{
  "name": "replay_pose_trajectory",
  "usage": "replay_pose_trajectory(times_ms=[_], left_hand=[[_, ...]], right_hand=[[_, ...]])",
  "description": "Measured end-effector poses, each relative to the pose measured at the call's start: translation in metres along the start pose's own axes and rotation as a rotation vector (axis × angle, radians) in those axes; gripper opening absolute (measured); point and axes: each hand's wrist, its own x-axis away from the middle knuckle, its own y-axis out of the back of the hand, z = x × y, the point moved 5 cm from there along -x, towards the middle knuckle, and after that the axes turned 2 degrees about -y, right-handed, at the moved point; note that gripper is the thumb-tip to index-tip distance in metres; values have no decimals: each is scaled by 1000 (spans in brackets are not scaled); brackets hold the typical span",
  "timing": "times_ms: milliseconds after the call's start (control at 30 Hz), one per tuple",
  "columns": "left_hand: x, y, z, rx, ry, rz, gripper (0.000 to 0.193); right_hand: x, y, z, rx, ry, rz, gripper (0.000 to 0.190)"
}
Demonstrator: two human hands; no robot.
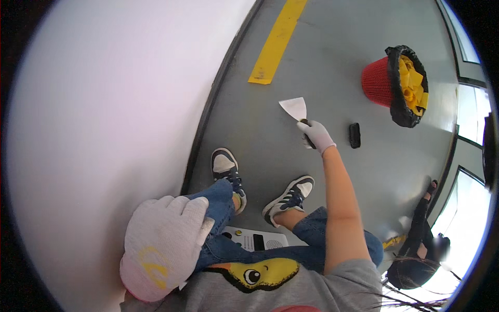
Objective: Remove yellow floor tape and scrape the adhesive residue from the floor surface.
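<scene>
My right hand (316,136), in a thin white glove, is closed around the dark handle of a putty knife (295,109). Its wide metal blade points up and left over the grey floor, below the near end of a strip of yellow floor tape (275,46). My left hand (165,241), in a white knitted glove with a yellow mark, lies near my left thigh at the lower left. Its fingers are bent and close together; its palm is hidden, and nothing shows in it.
A red basket (376,82) with a black liner holds crumpled yellow tape at the right. A black brush-like block (354,135) lies on the floor nearby. The white wall (97,97) is at the left. Another person (417,249) is at the lower right. A white panelled device (269,238) lies beneath my legs.
</scene>
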Motion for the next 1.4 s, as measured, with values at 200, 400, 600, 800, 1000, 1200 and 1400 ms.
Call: replay_pose_trajectory(times_ms=[200, 400, 600, 800, 1000, 1200, 1400], left_hand=[[12, 4, -7, -122, -2, -137, 24], [-4, -6, -7, -150, 6, -144, 24], [-7, -1, -13, -215, 161, -64, 24], [-38, -21, -7, -258, 159, -78, 23], [-23, -19, -12, -285, 239, -86, 21], [-13, -17, -7, -230, 225, -94, 25], [-12, -8, -11, -195, 135, -43, 31]], right_hand=[[34, 90, -32, 1058, 267, -139, 42], [102, 132, -112, 1108, 22, -91, 36], [74, 109, -158, 1007, -7, -213, 40], [-11, 104, -55, 981, 107, -212, 47], [-33, 41, 92, 871, 332, -145, 43], [-19, 67, -1, 685, 493, -183, 51], [69, 82, -118, 876, 268, -225, 61]])
